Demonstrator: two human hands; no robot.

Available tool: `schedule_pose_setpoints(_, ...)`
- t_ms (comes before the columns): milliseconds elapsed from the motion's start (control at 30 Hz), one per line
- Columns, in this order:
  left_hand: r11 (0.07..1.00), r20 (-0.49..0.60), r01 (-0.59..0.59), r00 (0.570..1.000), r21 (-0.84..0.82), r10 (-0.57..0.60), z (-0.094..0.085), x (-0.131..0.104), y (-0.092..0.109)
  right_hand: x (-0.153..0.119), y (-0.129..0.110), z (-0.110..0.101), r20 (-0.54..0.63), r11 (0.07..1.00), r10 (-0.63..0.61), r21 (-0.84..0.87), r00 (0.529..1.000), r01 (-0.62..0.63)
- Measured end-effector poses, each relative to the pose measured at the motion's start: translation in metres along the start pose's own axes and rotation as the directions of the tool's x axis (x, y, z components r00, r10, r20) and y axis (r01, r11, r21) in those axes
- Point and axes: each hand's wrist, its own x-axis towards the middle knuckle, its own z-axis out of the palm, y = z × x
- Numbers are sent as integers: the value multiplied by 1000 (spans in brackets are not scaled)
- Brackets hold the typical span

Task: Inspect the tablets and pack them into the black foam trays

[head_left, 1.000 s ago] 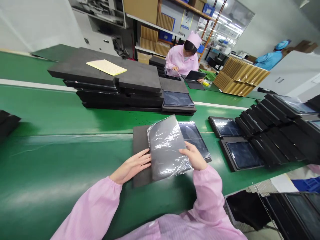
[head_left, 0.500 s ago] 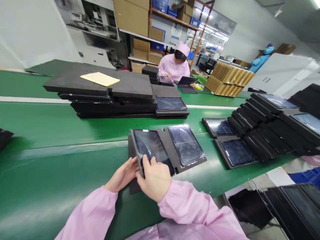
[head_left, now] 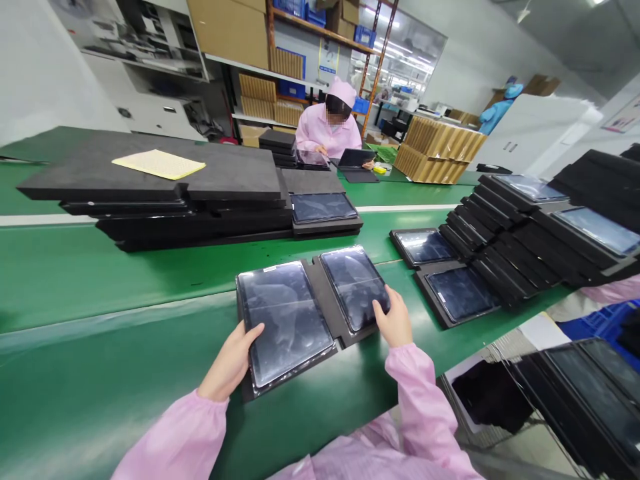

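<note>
A black foam tray [head_left: 325, 298] lies on the green table in front of me with two tablets side by side in it. The left tablet [head_left: 285, 320] and the right tablet [head_left: 354, 283] are both face up, with dark, glossy screens. My left hand [head_left: 231, 360] grips the tray's left edge, its thumb over the left tablet's rim and its fingers hidden at the side. On the opposite edge, my right hand [head_left: 395, 319] is closed round the tray, the thumb resting near the right tablet's lower corner.
Stacked foam trays [head_left: 165, 230] stand at the back left, topped by a yellow sheet [head_left: 159, 164]. To the right, another tray of tablets [head_left: 460, 293] adjoins a tall pile [head_left: 515, 243]. Across the table sits a co-worker [head_left: 327, 130] in pink; cardboard dividers [head_left: 440, 150] stand beyond.
The left tablet was tilted up in my hands and now lies flat in the tray. My right hand has moved from it to the tray's right edge. The view has shifted slightly.
</note>
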Motion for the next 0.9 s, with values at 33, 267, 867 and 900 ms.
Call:
schedule_pose_setpoints(33, 989, -38, -17, 999, 147, 23, -3, -1, 5, -2, 6, -1, -25, 1000, 26, -7, 999, -26)
schedule_pose_setpoints(267, 568, -311, 101, 907, 817, 286, -32, -5, 42, -59, 21, 9, 88, 982, 184, -46, 979, -181)
schedule_pose_setpoints(867, 461, 98, -185, 973, 868, 208, 22, -13, 15, -44, 62, -32, 156, 922, 375, 37, 914, -385)
schedule_pose_setpoints(900, 471, 135, -193, 979, 861, 155, 25, -7, 10, -53, 63, -33, 173, 920, 371, 65, 912, -386)
